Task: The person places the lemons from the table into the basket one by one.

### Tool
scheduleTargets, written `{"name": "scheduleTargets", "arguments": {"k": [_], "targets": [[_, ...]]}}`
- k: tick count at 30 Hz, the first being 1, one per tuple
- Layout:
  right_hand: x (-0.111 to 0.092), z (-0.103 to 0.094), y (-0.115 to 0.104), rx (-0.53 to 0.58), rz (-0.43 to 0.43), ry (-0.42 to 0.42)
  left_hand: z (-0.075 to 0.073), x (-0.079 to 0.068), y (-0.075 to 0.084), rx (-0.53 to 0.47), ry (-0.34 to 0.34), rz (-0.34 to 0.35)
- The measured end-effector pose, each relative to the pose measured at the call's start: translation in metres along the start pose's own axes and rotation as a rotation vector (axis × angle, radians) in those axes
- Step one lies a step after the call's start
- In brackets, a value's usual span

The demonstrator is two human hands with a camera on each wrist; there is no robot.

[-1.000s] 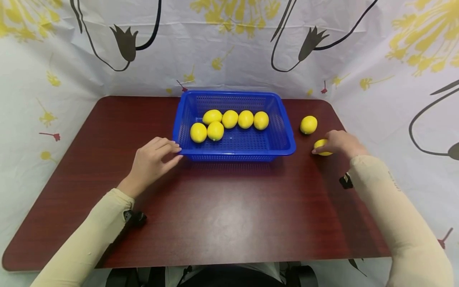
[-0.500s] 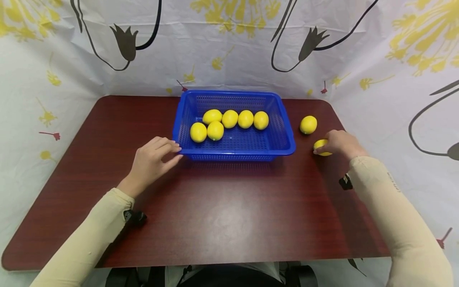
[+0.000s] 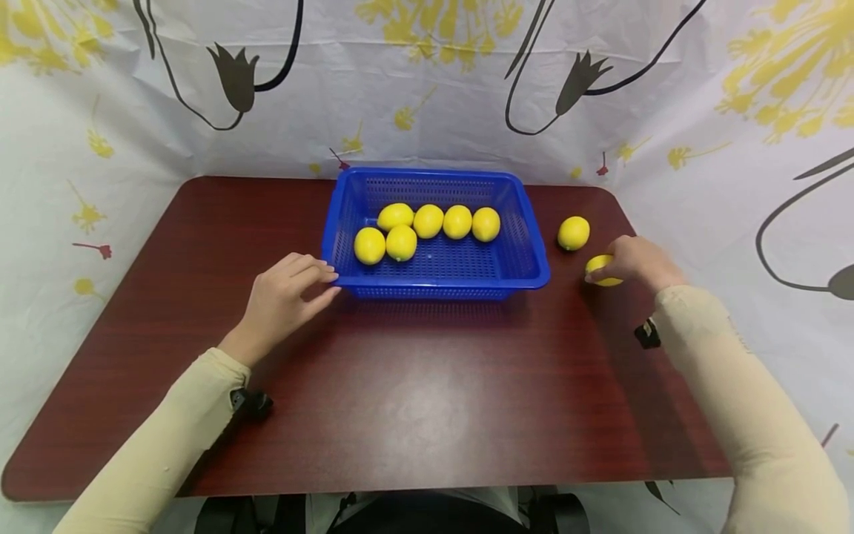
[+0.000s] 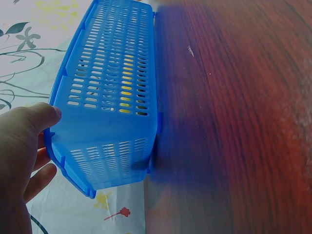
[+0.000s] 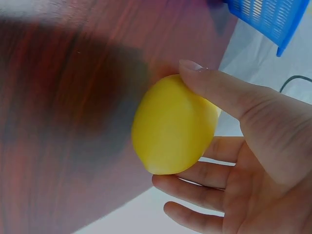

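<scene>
My right hand (image 3: 642,261) grips a yellow lemon (image 5: 173,126) between the thumb and the fingers behind it. The lemon appears slightly raised over the table, with a shadow beside it in the right wrist view. Another lemon (image 3: 574,233) lies on the table just beyond that hand. With its thumb outside and fingers inside, my left hand (image 3: 283,300) pinches the rim of a blue perforated plastic basket (image 3: 440,283) at its near left corner. Several lemons sit in the basket, among them a front-left lemon (image 3: 370,245) and a right-hand lemon (image 3: 485,224).
The dark red-brown wooden table (image 3: 427,400) has rounded corners. A white cloth (image 3: 427,96) with printed flowers hangs behind it and at the sides. Part of a black chair (image 3: 427,515) shows below the front edge.
My right hand has risen slightly with the lemon in its grip. The left hand, the basket and the other lemons have stayed put.
</scene>
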State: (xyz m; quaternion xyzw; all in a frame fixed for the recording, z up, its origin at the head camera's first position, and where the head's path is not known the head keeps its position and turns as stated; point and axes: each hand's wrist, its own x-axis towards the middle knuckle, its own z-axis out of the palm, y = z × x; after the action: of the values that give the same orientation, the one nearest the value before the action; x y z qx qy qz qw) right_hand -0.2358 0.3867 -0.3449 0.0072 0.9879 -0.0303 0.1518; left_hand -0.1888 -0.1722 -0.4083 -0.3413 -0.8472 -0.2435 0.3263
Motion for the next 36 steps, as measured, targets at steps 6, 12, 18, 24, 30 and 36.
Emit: {"name": "scheduleTargets", "arguments": {"k": [6,12,18,24,30,36], "targets": [[-0.003,-0.021,-0.004,-0.048,-0.034,0.006,-0.001,0.001,0.001,0.001,-0.001,0.003],[-0.011,-0.051,-0.02,-0.078,-0.029,-0.001,-0.002,0.001,0.001,0.005,-0.004,0.003],[-0.02,-0.087,-0.037,-0.116,-0.056,-0.021,-0.002,0.001,0.001,0.005,-0.003,0.008],[-0.028,-0.113,-0.051,-0.135,-0.074,-0.025,-0.002,0.001,0.001,0.005,-0.01,0.007],[-0.027,-0.124,-0.065,-0.167,-0.114,0.015,-0.003,0.001,0.001,0.009,-0.019,0.006],[-0.023,-0.131,-0.088,-0.228,-0.154,0.038,-0.002,0.001,0.001,-0.004,-0.015,0.007]]}}
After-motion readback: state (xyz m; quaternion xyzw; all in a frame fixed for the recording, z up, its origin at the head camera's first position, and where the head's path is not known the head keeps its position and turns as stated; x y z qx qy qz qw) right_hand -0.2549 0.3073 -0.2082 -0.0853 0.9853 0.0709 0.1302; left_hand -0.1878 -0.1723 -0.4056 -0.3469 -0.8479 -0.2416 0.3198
